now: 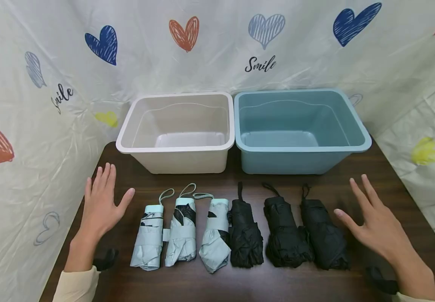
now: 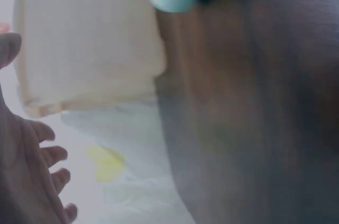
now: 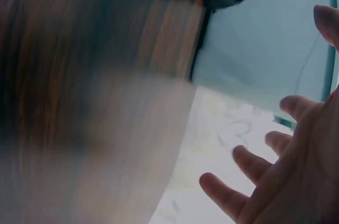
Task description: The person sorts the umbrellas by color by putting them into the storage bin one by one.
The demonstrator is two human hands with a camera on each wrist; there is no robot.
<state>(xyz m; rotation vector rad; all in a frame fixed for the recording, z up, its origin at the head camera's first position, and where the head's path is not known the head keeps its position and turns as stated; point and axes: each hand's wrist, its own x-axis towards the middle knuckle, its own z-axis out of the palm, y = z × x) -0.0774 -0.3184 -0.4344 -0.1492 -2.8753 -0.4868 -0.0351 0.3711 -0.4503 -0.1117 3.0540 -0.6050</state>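
Six folded umbrellas lie in a row on the dark wooden table. On the left are three pale blue-grey ones: a first umbrella [image 1: 148,239], a second umbrella [image 1: 182,239] and a third umbrella [image 1: 215,239], each with a light wrist loop. To their right lie three black ones: a slim umbrella [image 1: 245,235], a bulkier umbrella [image 1: 285,235] and an outermost umbrella [image 1: 324,237]. My left hand [image 1: 102,201], fingers extended and holding nothing, hovers left of the pale umbrellas. My right hand [image 1: 378,226], fingers spread and holding nothing, hovers right of the black ones.
Behind the umbrellas stand a beige bin [image 1: 179,161] and a blue bin [image 1: 285,161], side by side with nothing inside. A white curtain [image 1: 217,71] printed with hearts hangs behind and around the dark table [image 1: 247,285].
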